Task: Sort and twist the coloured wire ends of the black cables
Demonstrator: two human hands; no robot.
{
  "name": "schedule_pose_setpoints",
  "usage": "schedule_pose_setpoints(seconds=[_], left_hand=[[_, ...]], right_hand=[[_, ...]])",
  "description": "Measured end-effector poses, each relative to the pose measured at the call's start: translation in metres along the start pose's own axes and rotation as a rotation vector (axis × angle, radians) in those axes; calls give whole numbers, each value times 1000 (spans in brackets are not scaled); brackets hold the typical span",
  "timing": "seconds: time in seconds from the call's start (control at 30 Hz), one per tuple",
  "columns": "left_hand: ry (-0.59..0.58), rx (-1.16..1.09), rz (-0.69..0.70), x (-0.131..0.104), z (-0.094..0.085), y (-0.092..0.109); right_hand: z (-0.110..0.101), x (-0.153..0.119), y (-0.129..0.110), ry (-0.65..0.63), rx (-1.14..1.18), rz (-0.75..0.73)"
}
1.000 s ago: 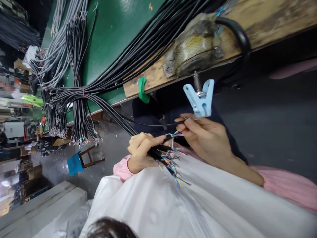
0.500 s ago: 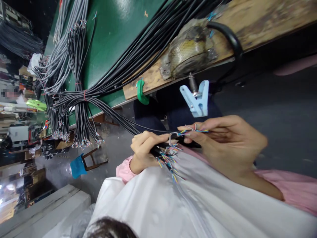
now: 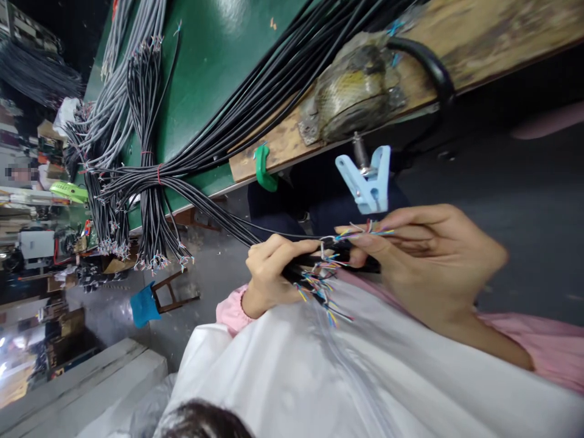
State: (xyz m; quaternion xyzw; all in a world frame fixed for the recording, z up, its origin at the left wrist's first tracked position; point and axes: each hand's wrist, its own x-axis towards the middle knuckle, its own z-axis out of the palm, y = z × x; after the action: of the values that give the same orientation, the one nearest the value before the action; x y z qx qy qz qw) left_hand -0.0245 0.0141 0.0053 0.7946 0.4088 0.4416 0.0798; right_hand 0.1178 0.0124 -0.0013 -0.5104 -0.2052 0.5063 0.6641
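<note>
My left hand [image 3: 276,267] is wrapped round the end of a bundle of black cables [image 3: 219,216], whose stripped coloured wires [image 3: 319,283] fan out below and beside it. To its right, my right hand [image 3: 424,261] pinches the thin coloured wires [image 3: 365,232] of one cable between thumb and fingers. The bundle runs up left to a red tie [image 3: 159,174] on the green table [image 3: 205,55]. Just above my right hand hangs a light blue clip [image 3: 366,179], fixed to a spindle of a motor wrapped in clear plastic [image 3: 353,97].
A wooden board [image 3: 483,42] lies along the table edge, with a green clamp [image 3: 264,169] on it. Other black cables and grey cables [image 3: 114,97] lie at the left. Below stands a stool with a blue seat [image 3: 145,304]. A person is far left.
Both hands and the held wires have shifted slightly to the right in view. The pinch on the wires and the hold on the bundle are kept.
</note>
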Motion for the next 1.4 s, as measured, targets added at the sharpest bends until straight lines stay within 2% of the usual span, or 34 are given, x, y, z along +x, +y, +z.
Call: schedule_pose_setpoints(seconds=[0.1, 0.27, 0.37, 0.43, 0.57, 0.67, 0.87, 0.97, 1.1, 1.27, 1.4], left_hand=[[-34, 23, -10, 0, -1, 1], [-72, 3, -22, -1, -3, 0], [-212, -10, -84, 0, -4, -1], [-281, -24, -78, 0, -4, -1], [-169, -29, -14, 3, -3, 1], [-97, 21, -15, 6, -3, 5], [-66, 8, -54, 4, -3, 8], [-81, 2, -53, 1, -2, 7], [-108, -16, -45, -2, -3, 5], [-141, -15, -61, -2, -4, 4], [-155, -52, -91, -6, -2, 1]], right_hand=[[0, 0, 0, -16, -20, 7], [0, -1, 4, -13, -47, -95], [0, -3, 5, -24, -60, -124], [1, -5, 5, -22, -92, -175], [1, -7, 8, -5, -231, -358], [0, -5, 16, -48, -297, -453], [-8, -2, 23, -27, -395, -623], [-10, 0, 12, -122, -442, -649], [-5, 6, 2, -281, -392, -655], [-2, 5, 7, -280, -375, -564], [-3, -2, 11, -280, -277, -375]])
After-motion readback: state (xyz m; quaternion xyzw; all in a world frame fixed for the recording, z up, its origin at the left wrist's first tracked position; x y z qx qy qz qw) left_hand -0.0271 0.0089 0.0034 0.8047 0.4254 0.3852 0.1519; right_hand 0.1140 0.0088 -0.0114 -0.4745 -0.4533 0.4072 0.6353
